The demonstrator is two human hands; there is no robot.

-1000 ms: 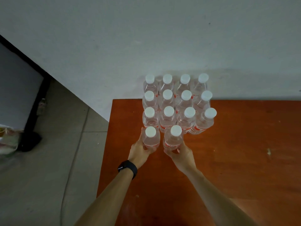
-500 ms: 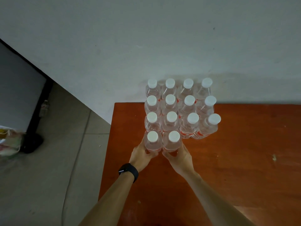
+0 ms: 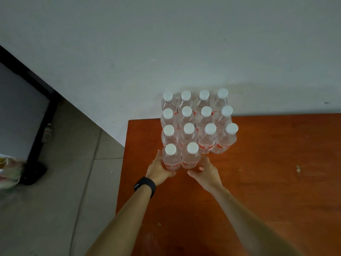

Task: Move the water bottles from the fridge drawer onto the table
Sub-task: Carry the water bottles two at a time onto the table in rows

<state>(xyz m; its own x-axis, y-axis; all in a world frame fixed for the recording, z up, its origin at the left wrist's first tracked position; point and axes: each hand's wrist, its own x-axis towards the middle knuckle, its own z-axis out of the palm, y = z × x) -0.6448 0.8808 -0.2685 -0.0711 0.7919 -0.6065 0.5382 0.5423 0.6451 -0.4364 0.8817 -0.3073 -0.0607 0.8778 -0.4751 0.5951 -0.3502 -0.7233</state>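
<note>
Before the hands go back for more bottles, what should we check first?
1. The front-left bottle stands upright on the table: ok.
2. The front-right bottle stands upright beside it: ok.
3. The left hand is off its bottle: not ok, its fingers wrap the front-left bottle.
4. The right hand is free: ok, fingers spread, holding nothing.
5. Space in the front row for more: ok, bare wood to the right.
6. Bottles left in the fridge drawer: cannot tell, it is out of view.
</note>
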